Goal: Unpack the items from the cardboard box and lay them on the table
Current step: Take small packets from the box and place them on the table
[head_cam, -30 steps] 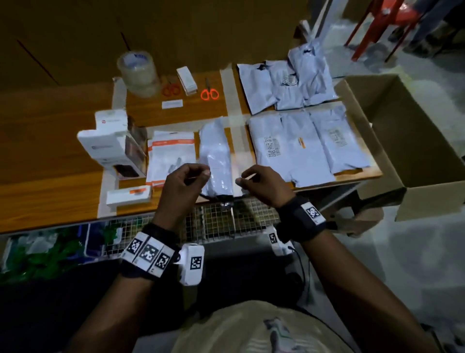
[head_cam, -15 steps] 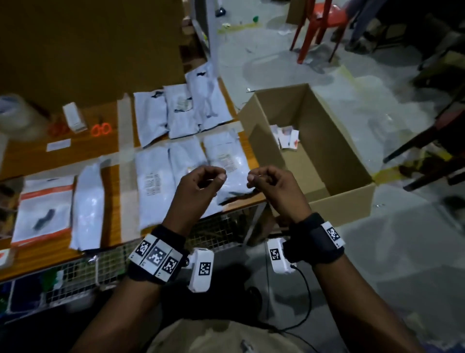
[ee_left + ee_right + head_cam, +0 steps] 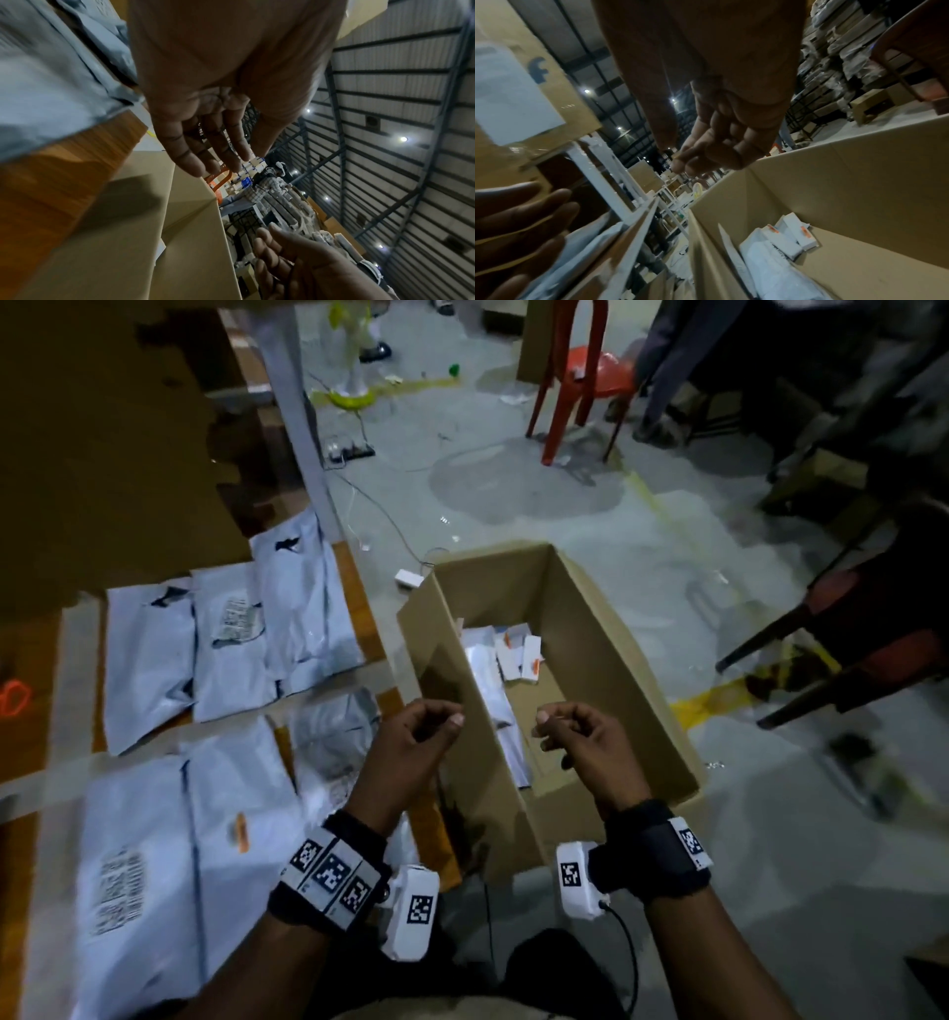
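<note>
Head view swings from table [image 3: 359,588] to box [image 3: 606,629], where both hands, left [image 3: 411,752] and right [image 3: 585,752], hover loosely curled and empty, more packets [image 3: 513,654] awaiting unpacking inside.

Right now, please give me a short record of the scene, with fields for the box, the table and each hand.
box: cardboard box open on the floor beside the table
in box: white packets and small white cartons
table: wooden table with grey mailer bags laid flat in rows
left hand: left hand above the box edge, fingers loosely curled, holds nothing
right hand: right hand over the box, fingers loosely curled, holds nothing
</note>
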The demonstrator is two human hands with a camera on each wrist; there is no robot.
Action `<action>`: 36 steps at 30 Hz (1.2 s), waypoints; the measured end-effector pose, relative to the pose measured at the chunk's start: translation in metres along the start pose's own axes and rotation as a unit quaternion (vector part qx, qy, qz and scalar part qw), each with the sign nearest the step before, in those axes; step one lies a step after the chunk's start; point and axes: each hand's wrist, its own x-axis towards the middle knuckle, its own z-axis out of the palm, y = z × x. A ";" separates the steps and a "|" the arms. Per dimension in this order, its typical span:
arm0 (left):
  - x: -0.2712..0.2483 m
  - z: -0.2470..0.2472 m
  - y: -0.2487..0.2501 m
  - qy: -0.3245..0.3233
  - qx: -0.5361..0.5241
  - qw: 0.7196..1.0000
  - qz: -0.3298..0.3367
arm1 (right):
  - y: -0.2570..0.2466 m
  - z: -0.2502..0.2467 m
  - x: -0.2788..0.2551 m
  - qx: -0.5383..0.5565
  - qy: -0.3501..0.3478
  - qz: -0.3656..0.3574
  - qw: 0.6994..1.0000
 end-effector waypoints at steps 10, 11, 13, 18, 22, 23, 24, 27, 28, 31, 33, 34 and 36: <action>0.092 0.068 0.009 0.100 0.045 0.990 -0.086 | 0.082 -0.022 0.200 -0.084 -0.073 0.157 0.981; 0.098 0.076 0.006 0.115 0.044 0.988 -0.090 | 0.100 -0.018 0.221 -0.110 -0.092 0.182 0.973; 0.106 0.094 -0.003 0.135 0.056 0.984 -0.098 | 0.135 -0.013 0.255 -0.150 -0.134 0.235 0.951; 0.132 0.126 -0.030 0.174 0.067 0.976 -0.115 | 0.180 0.007 0.328 -0.267 -0.108 0.184 0.940; 0.161 0.128 -0.043 0.202 0.059 0.971 -0.111 | 0.176 0.034 0.357 -0.348 -0.048 0.051 0.935; 0.167 0.127 -0.045 0.199 0.055 0.972 -0.114 | 0.177 0.041 0.362 -0.372 -0.059 0.045 0.925; 0.174 0.127 -0.046 0.195 0.057 0.972 -0.118 | 0.178 0.047 0.366 -0.395 -0.065 0.054 0.915; 0.185 0.124 -0.054 0.191 0.065 0.971 -0.130 | 0.185 0.052 0.369 -0.408 -0.070 0.104 0.904; 0.186 0.125 -0.055 0.194 0.066 0.970 -0.129 | 0.188 0.049 0.366 -0.397 -0.070 0.114 0.908; 0.183 0.131 -0.059 0.198 0.068 0.969 -0.130 | 0.186 0.030 0.349 -0.330 -0.081 0.167 0.926; 0.183 0.143 -0.059 0.196 0.051 0.969 -0.142 | 0.175 0.013 0.329 -0.246 -0.095 0.189 0.946; 0.186 0.152 -0.060 0.191 0.042 0.969 -0.151 | 0.165 0.005 0.317 -0.207 -0.103 0.187 0.955; 0.197 0.169 -0.065 0.184 0.016 0.967 -0.175 | 0.134 -0.019 0.289 -0.168 -0.115 0.168 0.965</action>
